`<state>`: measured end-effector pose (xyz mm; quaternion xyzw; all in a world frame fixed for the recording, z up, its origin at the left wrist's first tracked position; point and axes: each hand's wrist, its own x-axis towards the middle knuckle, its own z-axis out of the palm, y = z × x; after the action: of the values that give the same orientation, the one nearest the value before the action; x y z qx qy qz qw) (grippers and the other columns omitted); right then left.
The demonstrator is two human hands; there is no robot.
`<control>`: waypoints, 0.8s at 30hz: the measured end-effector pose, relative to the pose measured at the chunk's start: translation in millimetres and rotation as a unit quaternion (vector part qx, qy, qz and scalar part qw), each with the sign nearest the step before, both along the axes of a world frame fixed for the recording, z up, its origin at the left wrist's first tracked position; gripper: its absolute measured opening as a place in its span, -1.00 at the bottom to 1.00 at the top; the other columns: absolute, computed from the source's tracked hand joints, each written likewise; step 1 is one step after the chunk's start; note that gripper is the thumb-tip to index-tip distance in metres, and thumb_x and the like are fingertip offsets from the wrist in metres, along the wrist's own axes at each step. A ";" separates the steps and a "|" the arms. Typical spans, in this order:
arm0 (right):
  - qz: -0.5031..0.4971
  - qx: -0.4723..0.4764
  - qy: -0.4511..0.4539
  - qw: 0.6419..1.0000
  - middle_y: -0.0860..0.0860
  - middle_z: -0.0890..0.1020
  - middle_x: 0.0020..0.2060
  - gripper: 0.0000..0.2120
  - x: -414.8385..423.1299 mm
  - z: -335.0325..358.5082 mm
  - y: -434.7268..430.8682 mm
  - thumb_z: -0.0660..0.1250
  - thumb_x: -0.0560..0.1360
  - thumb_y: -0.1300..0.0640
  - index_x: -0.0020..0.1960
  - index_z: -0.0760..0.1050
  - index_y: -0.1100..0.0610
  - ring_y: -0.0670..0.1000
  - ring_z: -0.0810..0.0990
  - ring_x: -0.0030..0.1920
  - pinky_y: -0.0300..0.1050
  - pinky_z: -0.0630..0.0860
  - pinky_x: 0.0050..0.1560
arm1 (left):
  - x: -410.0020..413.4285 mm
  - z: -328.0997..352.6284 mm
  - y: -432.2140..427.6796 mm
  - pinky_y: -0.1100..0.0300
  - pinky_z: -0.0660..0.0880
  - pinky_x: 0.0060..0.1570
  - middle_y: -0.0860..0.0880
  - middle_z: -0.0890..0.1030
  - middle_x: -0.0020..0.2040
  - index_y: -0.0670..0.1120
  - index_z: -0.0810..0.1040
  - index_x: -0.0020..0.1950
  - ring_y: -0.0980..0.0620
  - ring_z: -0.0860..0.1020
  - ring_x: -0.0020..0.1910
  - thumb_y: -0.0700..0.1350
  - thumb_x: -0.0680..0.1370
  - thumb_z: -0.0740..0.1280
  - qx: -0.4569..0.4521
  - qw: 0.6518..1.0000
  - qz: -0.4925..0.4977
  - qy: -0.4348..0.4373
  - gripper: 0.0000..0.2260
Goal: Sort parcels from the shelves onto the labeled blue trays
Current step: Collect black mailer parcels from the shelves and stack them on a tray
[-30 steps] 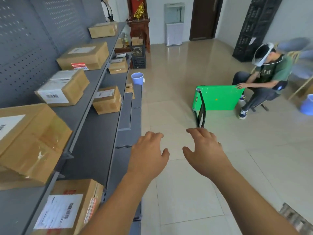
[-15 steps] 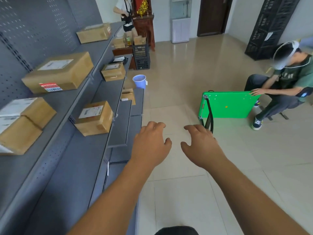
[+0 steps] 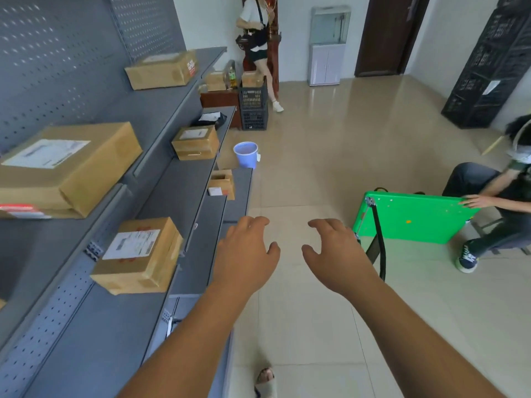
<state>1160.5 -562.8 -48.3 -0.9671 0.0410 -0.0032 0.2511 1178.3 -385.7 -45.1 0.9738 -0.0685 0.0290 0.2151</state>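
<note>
Grey tiered shelves (image 3: 184,179) run along the left and carry several brown cardboard parcels. The nearest parcel (image 3: 139,255) with a white label lies on the middle shelf, just left of my left hand (image 3: 244,251). A large parcel (image 3: 71,168) sits on the top shelf, a smaller one (image 3: 196,142) further along the middle shelf, and another (image 3: 162,70) at the far end of the top shelf. My right hand (image 3: 336,251) hovers over the floor beside the left. Both hands are empty, palms down, fingers loosely curled. No blue tray is in view.
A small parcel (image 3: 222,183) sits on the lowest shelf near a blue bucket (image 3: 246,154). A seated person (image 3: 494,196) holds a green cart (image 3: 411,219) at right. Another person (image 3: 257,38) stands at the back by a black crate (image 3: 253,109). Stacked black crates (image 3: 488,67) fill the far right.
I have walked forward along the shelves, so the near parcels slid out of view on the left. Both empty hands stay held out in front. A standing person came into view.
</note>
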 end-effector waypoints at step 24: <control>-0.055 -0.004 0.017 0.998 -0.02 0.39 0.46 -0.50 480.5 1.8 -98.4 0.27 0.58 -0.04 0.51 0.33 -0.02 0.13 0.36 0.42 0.06 0.37 0.34 | 500.8 -11.0 -95.6 -0.04 0.48 0.22 0.01 0.44 0.38 0.04 0.40 0.47 -0.06 0.45 0.33 0.07 0.60 0.29 0.038 0.998 -0.049 0.005 -0.57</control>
<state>1640.9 -661.2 -46.5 -0.9642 0.0986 -0.0008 0.2461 1679.1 -481.3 -56.1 0.9769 -0.1160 0.0111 0.1790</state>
